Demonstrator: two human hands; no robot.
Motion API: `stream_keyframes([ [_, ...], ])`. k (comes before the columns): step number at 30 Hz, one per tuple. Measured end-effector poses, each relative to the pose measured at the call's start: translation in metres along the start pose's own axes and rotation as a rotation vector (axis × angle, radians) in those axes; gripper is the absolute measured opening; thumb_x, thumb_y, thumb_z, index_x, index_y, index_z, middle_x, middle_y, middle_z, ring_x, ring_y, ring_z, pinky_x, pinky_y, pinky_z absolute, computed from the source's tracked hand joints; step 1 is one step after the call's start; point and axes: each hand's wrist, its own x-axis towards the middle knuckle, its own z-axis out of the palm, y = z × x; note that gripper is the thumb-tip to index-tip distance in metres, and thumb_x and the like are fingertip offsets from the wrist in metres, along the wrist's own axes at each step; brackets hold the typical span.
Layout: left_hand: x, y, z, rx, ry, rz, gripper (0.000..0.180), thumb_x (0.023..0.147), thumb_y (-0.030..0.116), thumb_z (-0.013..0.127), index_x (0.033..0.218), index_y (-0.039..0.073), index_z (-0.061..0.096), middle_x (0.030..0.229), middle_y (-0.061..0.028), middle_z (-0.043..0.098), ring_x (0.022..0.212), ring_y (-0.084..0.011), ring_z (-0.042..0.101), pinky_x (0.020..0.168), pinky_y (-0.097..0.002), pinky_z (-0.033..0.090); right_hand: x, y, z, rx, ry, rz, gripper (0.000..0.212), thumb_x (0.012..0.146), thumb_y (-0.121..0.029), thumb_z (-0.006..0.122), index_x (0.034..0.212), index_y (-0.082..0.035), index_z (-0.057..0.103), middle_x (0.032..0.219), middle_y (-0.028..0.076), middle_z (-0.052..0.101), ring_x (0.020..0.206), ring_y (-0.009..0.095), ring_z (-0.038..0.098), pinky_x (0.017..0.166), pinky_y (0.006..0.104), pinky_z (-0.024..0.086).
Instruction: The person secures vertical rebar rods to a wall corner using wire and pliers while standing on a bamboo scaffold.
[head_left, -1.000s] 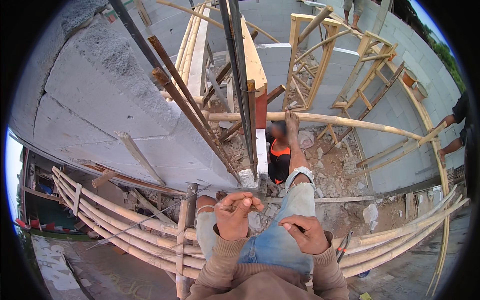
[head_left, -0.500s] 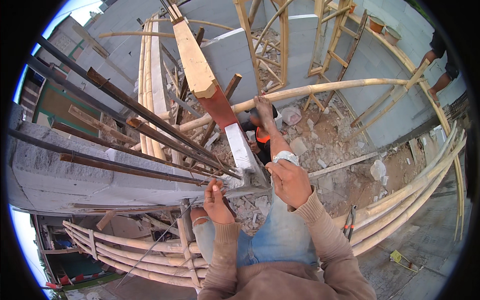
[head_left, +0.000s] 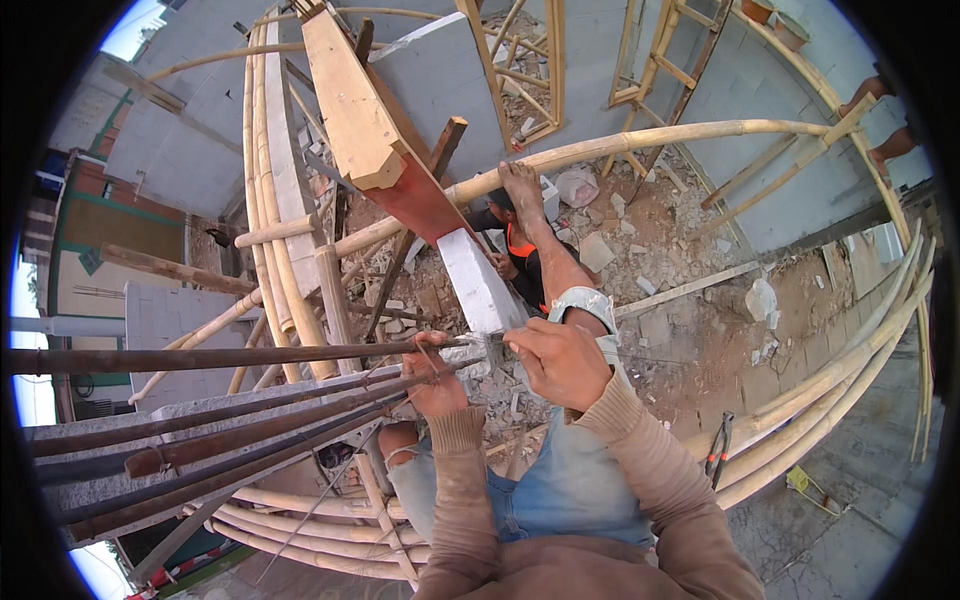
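Several rusty steel rebars (head_left: 250, 405) reach from the left and converge near the pale masonry block (head_left: 482, 285) in the middle. Among them is my left hand (head_left: 437, 388), its fingers curled around the bars close to their near ends; the bars partly cover it. Thin wire shows by its fingers. My right hand (head_left: 568, 366) is closed in a pinch beside the block's near end. What its fingertips hold is too small to make out. Beyond the block, a wooden board form (head_left: 340, 95) with a red-brown side slopes away.
A bamboo pole (head_left: 640, 150) crosses ahead, with my bare foot (head_left: 525, 195) on it. Below, a co-worker (head_left: 525, 255) is among rubble. Orange-handled pliers (head_left: 718, 455) rest at the bamboo poles (head_left: 790, 430) on the right. Another person's legs (head_left: 885, 130) show far right.
The rebars now lie flatter across the left of the view. My left hand has gone in among them, and my right hand has come down slightly to the left, toward the block's end.
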Motion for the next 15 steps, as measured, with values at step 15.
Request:
stream_keyframes([
  [15,0.000,0.006,0.015,-0.028,0.117,0.031,0.066,0.100,0.051,0.040,0.130,-0.006,0.054,0.113,-0.0213,0.065,0.109,-0.0306,0.057,0.099,-0.0415,0.038,0.044,0.003,0.008,0.098,-0.396,-0.103,0.014,0.086,-0.010,0.061,0.098,-0.007,0.067,0.082,0.008,0.063,0.073,0.031,0.065,0.060,0.0429,0.049],
])
